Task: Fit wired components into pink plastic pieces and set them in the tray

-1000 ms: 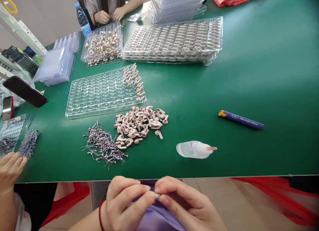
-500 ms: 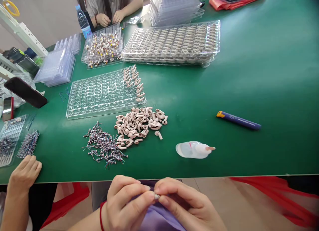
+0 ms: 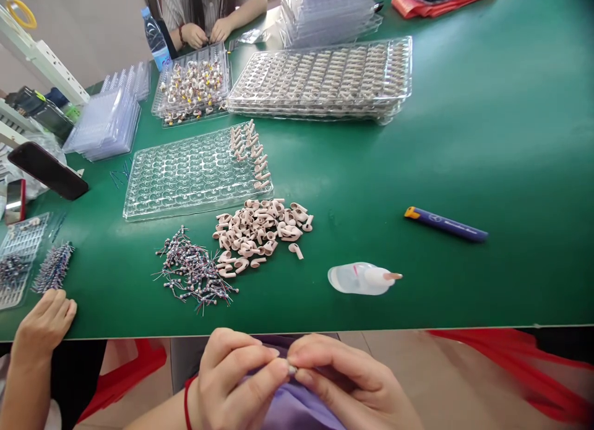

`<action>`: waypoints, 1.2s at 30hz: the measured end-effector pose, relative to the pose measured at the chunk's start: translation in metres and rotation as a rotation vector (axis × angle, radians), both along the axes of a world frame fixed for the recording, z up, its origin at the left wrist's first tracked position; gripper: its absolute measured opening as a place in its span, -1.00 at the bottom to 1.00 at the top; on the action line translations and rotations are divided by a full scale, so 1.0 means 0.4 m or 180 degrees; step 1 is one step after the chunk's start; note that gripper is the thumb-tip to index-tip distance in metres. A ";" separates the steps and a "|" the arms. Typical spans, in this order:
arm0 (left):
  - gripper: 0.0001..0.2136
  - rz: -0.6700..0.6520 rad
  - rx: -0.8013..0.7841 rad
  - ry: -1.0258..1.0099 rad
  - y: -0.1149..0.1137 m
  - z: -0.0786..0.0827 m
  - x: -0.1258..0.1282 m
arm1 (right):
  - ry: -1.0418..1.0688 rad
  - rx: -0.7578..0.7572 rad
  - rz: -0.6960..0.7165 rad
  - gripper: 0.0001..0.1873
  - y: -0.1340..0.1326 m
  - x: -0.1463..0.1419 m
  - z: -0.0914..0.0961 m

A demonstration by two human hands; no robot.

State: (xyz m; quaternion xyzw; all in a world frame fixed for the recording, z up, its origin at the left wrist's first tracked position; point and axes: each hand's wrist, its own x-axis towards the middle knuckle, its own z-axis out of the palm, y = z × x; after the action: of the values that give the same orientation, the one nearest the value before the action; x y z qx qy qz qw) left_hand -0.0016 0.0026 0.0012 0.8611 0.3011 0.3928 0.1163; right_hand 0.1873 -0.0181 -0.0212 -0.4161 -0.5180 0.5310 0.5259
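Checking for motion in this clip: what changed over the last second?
Only the co-worker's hand at the left of the table slid right, then settled. The left hand and right hand still pinch the same small part below its edge; nothing taken or let go. The pink parts, bottle and pen stayed put.

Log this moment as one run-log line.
left grip + right grip: pinching small part together | nearest on green table: wired components, pink shells | glue bottle: lying flat
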 end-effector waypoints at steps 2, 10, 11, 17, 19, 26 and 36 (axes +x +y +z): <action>-0.83 -0.0001 -0.0005 -0.0009 -0.001 0.000 -0.001 | 0.0008 -0.0023 0.0021 -0.84 0.001 0.000 0.000; -0.81 -0.0035 -0.0008 0.0017 -0.007 -0.006 -0.001 | 0.0094 -0.0102 0.0068 -0.81 0.002 -0.002 -0.002; -0.81 -0.0033 0.0013 0.0017 -0.007 -0.006 -0.001 | 0.0105 -0.0104 0.0067 -0.80 0.002 -0.003 -0.001; -0.80 -0.0048 0.0078 0.0035 -0.008 -0.011 -0.001 | 0.0216 -0.0190 0.0062 -0.78 -0.001 -0.005 -0.001; -0.80 -0.0062 0.0052 0.0028 -0.008 -0.011 -0.002 | 0.0279 -0.0267 0.0066 -0.80 0.000 -0.004 -0.002; -0.85 0.0014 0.0006 0.0004 -0.004 0.001 -0.001 | 0.0969 -0.1485 0.0491 -0.92 0.009 0.005 -0.022; -0.85 0.0085 0.0033 0.0114 -0.007 -0.006 -0.003 | 0.1439 -0.2314 0.0578 -0.75 0.008 -0.003 -0.029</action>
State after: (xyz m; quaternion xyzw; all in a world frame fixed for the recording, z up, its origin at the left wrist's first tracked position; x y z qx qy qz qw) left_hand -0.0028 -0.0004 -0.0011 0.8646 0.3126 0.3803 0.1012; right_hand 0.1861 -0.0150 -0.0328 -0.4003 -0.2038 0.8006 0.3966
